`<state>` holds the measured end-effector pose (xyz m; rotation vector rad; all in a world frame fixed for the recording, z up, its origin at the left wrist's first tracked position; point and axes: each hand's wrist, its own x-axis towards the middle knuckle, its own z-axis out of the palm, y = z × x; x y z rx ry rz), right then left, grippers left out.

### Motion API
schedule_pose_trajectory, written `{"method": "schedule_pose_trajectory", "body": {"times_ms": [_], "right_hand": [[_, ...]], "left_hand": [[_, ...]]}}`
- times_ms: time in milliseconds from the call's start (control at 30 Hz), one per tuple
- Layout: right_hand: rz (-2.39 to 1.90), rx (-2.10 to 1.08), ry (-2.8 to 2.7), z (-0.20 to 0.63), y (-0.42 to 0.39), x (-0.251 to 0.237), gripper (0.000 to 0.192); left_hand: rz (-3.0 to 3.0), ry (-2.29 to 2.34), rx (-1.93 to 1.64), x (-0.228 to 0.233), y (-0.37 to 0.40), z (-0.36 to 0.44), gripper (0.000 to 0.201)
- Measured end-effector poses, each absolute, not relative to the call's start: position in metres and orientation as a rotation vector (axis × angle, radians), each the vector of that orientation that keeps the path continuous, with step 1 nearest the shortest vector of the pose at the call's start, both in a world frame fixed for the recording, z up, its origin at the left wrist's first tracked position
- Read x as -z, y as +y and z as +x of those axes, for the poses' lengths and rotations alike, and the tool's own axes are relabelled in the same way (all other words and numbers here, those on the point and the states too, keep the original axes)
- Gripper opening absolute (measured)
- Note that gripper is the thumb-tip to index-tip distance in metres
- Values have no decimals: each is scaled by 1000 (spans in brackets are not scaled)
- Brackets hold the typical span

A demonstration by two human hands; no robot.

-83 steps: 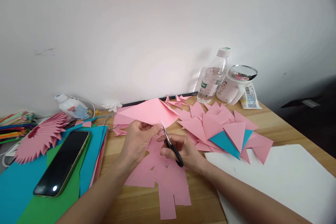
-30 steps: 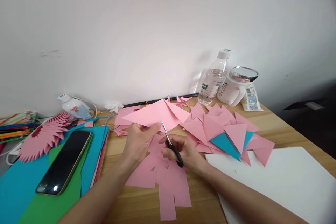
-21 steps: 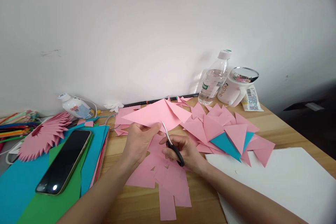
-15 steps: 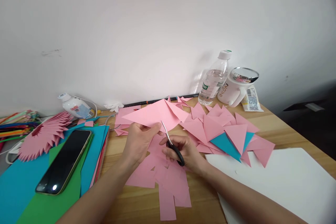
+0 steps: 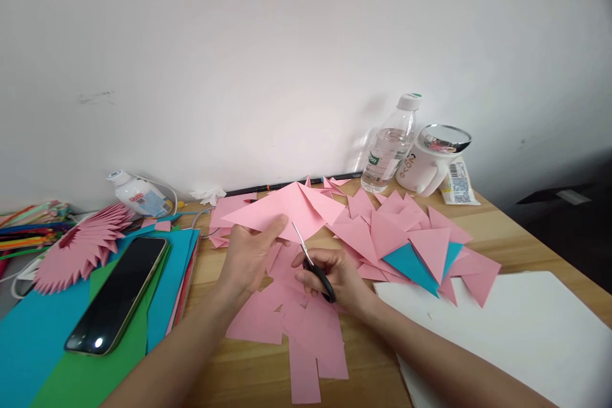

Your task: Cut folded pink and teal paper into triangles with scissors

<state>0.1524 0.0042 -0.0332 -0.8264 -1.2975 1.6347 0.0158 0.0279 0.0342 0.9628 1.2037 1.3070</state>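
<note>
My left hand [image 5: 252,254] pinches the lower edge of a folded pink paper sheet [image 5: 272,206], thumb on top and fingers beneath. The sheet is held up over the middle of the table. In my right hand [image 5: 335,273] is a pair of scissors [image 5: 319,277] with black handles, fingers closed around them. Their blades point up and left and lie against the sheet's lower edge, near my left thumb. Below the hands, several pink paper strips and offcuts [image 5: 306,363] overlap on the wood. Right of the sheet spreads a pile of pink folded triangles [image 5: 394,226] with some blue among them.
On the left, a phone [image 5: 117,296] rests on green and blue paper [image 5: 29,325], beside a pleated pink paper piece [image 5: 81,248] and a white bottle [image 5: 138,194]. A water bottle [image 5: 389,146] and mug [image 5: 428,162] stand by the wall. White board [image 5: 502,338] covers the right front.
My left thumb has shifted slightly up and left on the pink sheet. The scissors have barely moved, their blade tips a touch further left.
</note>
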Motion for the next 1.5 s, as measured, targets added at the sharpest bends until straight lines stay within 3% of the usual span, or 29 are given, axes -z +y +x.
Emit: {"method": "schedule_pose_trajectory", "body": {"times_ms": [400, 833, 1100, 1500], "right_hand": [[-851, -1680, -1230, 154, 4, 31, 35], [-820, -1685, -1209, 154, 4, 31, 28], [-880, -1646, -1226, 154, 4, 32, 40], [-873, -1687, -1209, 154, 4, 33, 34]], "left_hand": [[1109, 1174, -1207, -32, 26, 18, 10], [1143, 1289, -1138, -27, 22, 19, 18], [1162, 1326, -1140, -29, 21, 18, 17], [1151, 1254, -1152, -32, 19, 21, 10]]}}
